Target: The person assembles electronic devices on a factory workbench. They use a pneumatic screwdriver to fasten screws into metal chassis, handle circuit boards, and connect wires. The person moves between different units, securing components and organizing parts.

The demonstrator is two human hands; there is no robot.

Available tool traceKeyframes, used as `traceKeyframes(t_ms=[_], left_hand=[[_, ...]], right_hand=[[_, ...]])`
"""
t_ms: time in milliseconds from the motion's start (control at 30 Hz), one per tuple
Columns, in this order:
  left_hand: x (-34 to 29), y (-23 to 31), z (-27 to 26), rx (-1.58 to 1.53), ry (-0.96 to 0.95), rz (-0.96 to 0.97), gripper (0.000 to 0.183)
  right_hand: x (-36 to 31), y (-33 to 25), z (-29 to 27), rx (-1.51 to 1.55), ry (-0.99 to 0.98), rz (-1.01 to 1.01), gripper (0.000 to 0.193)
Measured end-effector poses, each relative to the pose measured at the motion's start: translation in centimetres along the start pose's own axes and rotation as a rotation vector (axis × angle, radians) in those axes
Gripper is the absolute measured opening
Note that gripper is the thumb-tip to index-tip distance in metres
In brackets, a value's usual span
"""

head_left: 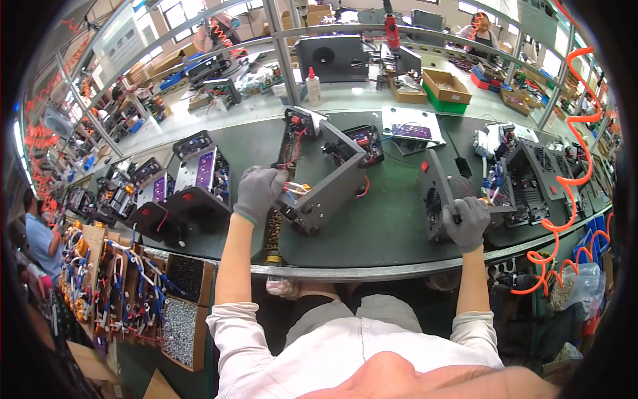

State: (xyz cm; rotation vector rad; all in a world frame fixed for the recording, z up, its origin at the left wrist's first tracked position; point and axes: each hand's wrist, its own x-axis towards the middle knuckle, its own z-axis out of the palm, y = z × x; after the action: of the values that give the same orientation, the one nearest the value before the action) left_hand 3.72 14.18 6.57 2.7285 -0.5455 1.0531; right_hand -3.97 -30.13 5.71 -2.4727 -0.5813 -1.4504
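Note:
Both of my hands wear grey gloves. Left of centre on the bench, my left hand (259, 193) is closed at the near left corner of a dark grey metal housing (325, 189), which sits at a slant with white and yellow wires at that corner. My right hand (467, 223) is wrapped round the upright edge of another dark housing (433, 193), whose end panel has a round fan opening and a red part near its top. The fingertips of both hands are partly hidden. A black circuit assembly (365, 143) lies just behind the left housing.
More part-built housings (199, 179) line the bench at left, others (531, 173) at right. A white-topped unit (412, 126) stands at the back. Boxes of small screws (179, 329) and wire bundles (119, 279) sit lower left. An orange coiled hose (575, 186) hangs at right.

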Motion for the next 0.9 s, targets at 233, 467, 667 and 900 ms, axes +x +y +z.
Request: traceKeyframes(t_ms=[233,467,667,900], left_hand=[[-2.0,7.3,0.1,-0.182,0.305,-0.185,0.028],[-7.0,12.9,-3.0,-0.285,0.428,-0.098,0.012],[-12.0,12.6,-4.2,-0.304,0.491,-0.094,0.004],[-12.2,8.2,-2.5,-0.314,0.493,-0.512,0.024]], right_hand=[[-1.6,-9.8,2.0,0.601,0.19,0.419,0.03],[-4.0,-13.7,13.1,1.561,0.178,1.362,0.036],[-1.4,-15.5,12.8,2.115,0.013,1.482,0.04],[2.1,-14.9,6.5,1.346,0.403,0.799,0.045]])
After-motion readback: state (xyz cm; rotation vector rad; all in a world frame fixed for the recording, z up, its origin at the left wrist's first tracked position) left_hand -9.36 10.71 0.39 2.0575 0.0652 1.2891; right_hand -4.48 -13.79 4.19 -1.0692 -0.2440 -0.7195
